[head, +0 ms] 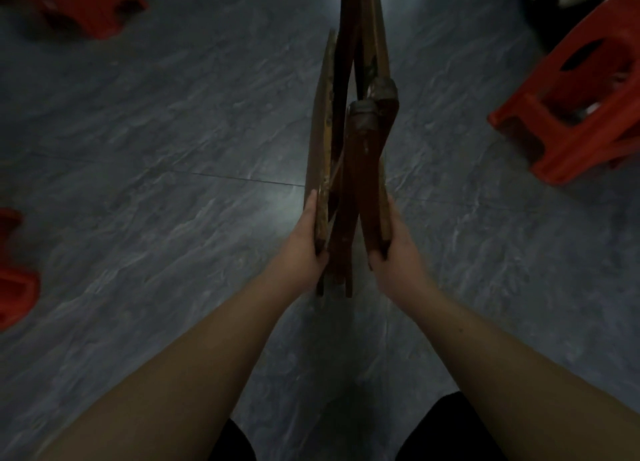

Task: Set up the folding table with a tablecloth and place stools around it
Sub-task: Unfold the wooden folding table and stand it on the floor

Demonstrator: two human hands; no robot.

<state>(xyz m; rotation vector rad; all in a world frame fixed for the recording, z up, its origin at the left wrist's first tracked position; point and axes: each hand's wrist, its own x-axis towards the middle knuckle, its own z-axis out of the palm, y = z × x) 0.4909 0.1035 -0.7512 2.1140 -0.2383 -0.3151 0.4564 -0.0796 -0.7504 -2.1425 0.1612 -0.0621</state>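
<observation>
folding table (360, 155): dark brown wood, folded, standing on edge | red plastic stools, all apart from table: right stool (581, 90); far-left stool (83, 3); near-left stool (14, 263)

floor (156, 142): grey marbled tile | 3 on it (each cropped) | upper-left red stool (86, 7) | left-edge red stool (14, 277) | right red stool (585, 114)
</observation>
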